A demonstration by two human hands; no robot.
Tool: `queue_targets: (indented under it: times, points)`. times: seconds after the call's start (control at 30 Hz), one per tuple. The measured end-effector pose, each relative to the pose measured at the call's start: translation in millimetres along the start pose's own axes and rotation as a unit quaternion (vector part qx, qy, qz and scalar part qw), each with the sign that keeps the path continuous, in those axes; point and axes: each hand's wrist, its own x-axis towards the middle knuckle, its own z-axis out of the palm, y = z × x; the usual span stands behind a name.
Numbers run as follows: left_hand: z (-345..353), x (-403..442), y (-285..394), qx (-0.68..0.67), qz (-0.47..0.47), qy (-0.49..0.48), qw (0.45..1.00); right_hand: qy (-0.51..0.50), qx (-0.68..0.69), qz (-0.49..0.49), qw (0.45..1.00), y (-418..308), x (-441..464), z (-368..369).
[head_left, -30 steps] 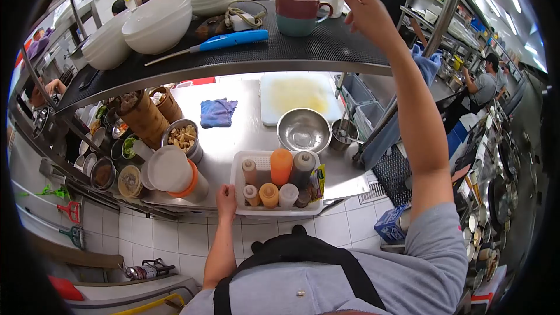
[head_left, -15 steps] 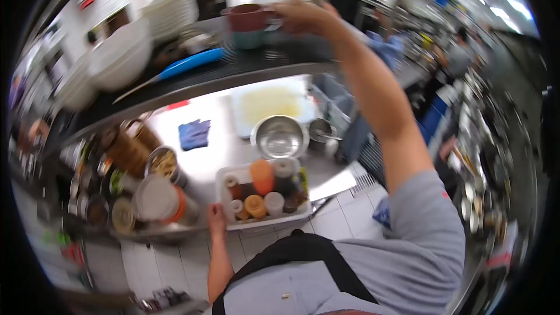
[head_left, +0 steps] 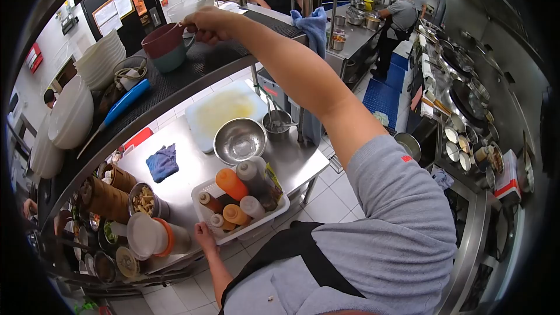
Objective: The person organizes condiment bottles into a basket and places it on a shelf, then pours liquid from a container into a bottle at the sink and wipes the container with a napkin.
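Observation:
Up on the black-matted shelf, my right hand (head_left: 210,24) is closed at the handle side of a maroon and teal mug (head_left: 165,48); its fingertips touch the rim or something thin there, too small to make out. Below, my left hand (head_left: 206,236) is closed beside the near left edge of a white basket (head_left: 274,212) on the steel counter. Squeeze bottles stand in that basket, among them an orange one (head_left: 231,184). Whether my left fingers grip the basket's edge is not clear.
A steel bowl (head_left: 240,142) sits by a stained cutting board (head_left: 224,112). White bowls (head_left: 71,112) and a blue lighter (head_left: 126,104) lie along the shelf. Lidded tub (head_left: 147,236) at left. A co-worker (head_left: 402,17) stands at the back; another stands beyond the shelf.
The view has swung right. My right hand, earlier raised just right of the mug with fingers apart, has come to the mug's handle side and closed. My left hand stays by the basket.

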Motion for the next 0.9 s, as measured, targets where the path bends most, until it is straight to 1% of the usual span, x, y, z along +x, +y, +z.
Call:
queue_targets:
  times: [0.03, 0.1, 0.2, 0.27, 0.4, 0.47, 0.53, 0.57, 0.6, 0.63, 0.67, 0.7, 0.73, 0.77, 0.8, 0.83, 0.87, 0.9]
  points:
    - [-0.7, 0.0, -1.3, -0.001, 0.0, 0.001, 1.0, 0.006, 0.004, -0.014, 1.0, -0.6, -6.1, 3.6]
    - [-1.9, 0.1, -2.5, 0.037, 0.029, 0.004, 0.999, 0.012, 0.007, -0.028, 0.999, -2.4, -11.4, 7.6]
    - [-0.8, -1.3, 1.1, 0.048, 0.024, 0.007, 0.999, 0.02, -0.002, -0.03, 0.999, -4.0, -13.6, 11.7]
    - [1.9, -6.7, 7.0, 0.043, 0.014, 0.017, 0.999, 0.072, -0.034, -0.041, 0.996, -4.7, -14.1, 17.7]
    - [7.5, -3.8, 17.0, 0.063, 0.008, 0.042, 0.997, 0.069, -0.013, -0.034, 0.997, -14.4, -19.3, 25.2]
    - [9.3, 3.9, 16.7, 0.069, 0.002, 0.043, 0.997, 0.087, -0.034, -0.081, 0.992, -22.8, -33.7, 34.1]
    - [2.3, 14.5, 1.3, 0.074, -0.002, 0.046, 0.996, 0.17, -0.085, -0.12, 0.975, -22.5, -24.6, 40.6]
    - [-3.9, 22.7, -15.2, 0.042, -0.016, 0.043, 0.998, 0.108, -0.056, -0.106, 0.987, -26.5, -24.6, 34.2]
    - [7.6, 3.7, 28.6, 0.086, -0.036, 0.051, 0.994, 0.096, -0.08, -0.109, 0.986, -21.9, 8.9, 23.5]
    - [3.4, 16.5, 3.1, 0.109, -0.004, 0.072, 0.991, 0.121, -0.06, -0.127, 0.983, -23.6, 1.3, 29.3]
    - [-0.2, 21.9, -11.9, 0.134, 0.017, 0.08, 0.988, 0.165, 0.02, -0.035, 0.985, -41.6, -15.2, 30.0]
    - [-1.4, 25.0, -18.5, 0.112, 0.033, 0.074, 0.99, 0.108, -0.032, -0.08, 0.99, -49.9, -24.3, 43.4]
    - [1.5, 24.6, -17.1, 0.122, 0.009, 0.08, 0.989, 0.056, -0.078, -0.131, 0.987, -54.1, -42.2, 55.0]
    - [2.2, 21.1, -8.6, 0.136, 0.018, 0.086, 0.987, 0.052, -0.038, -0.116, 0.991, -59.4, -35.5, 58.3]
    - [3.0, 15.7, 0.5, 0.152, 0.028, 0.084, 0.984, 0.068, -0.016, -0.103, 0.992, -68.7, -41.4, 75.7]
    - [5.7, 11.6, 5.8, 0.145, 0.026, 0.102, 0.984, 0.076, -0.014, -0.092, 0.993, -76.0, -42.1, 86.3]
    - [7.4, 10.7, 9.9, 0.138, 0.026, 0.115, 0.983, 0.028, -0.022, -0.088, 0.995, -83.1, -35.9, 85.3]
    - [7.3, 11.7, 10.6, 0.136, 0.028, 0.127, 0.982, 0.035, -0.022, -0.089, 0.995, -90.4, -36.6, 98.3]
